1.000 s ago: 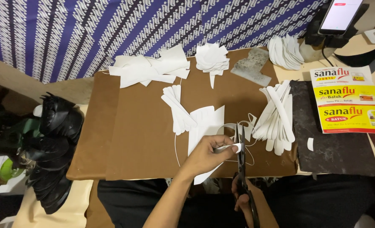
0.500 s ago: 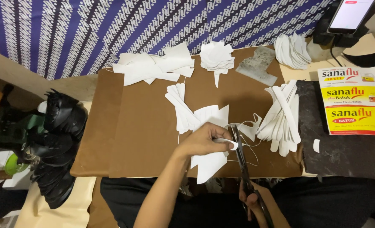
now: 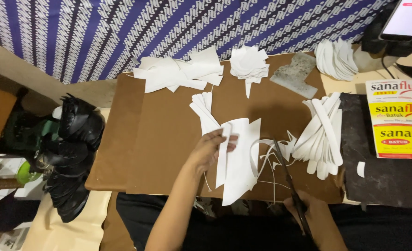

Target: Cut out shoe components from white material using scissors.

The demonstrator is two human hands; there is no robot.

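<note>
My left hand (image 3: 209,149) rests on a narrow white strip (image 3: 223,155) beside a larger white paper sheet (image 3: 240,162) on the brown board (image 3: 164,135). My right hand (image 3: 313,217), low at the front edge, grips the handles of dark scissors (image 3: 287,174) whose blades point up toward a fan of long white strips (image 3: 324,135). Thin curled offcuts (image 3: 267,160) lie between the sheet and the scissors. A small fan of cut strips (image 3: 203,111) lies just above my left hand.
White paper pieces (image 3: 180,72) and a stack of white shapes (image 3: 248,62) lie at the board's far edge, with a grey pattern piece (image 3: 295,74). Yellow-and-red boxes (image 3: 398,118) sit right on a dark mat (image 3: 382,176). Black material (image 3: 73,153) piles up left. A phone (image 3: 408,18) stands top right.
My left hand let go of the piece at the scissors and moved left onto the narrow strip. My right hand drew the scissors down and to the right.
</note>
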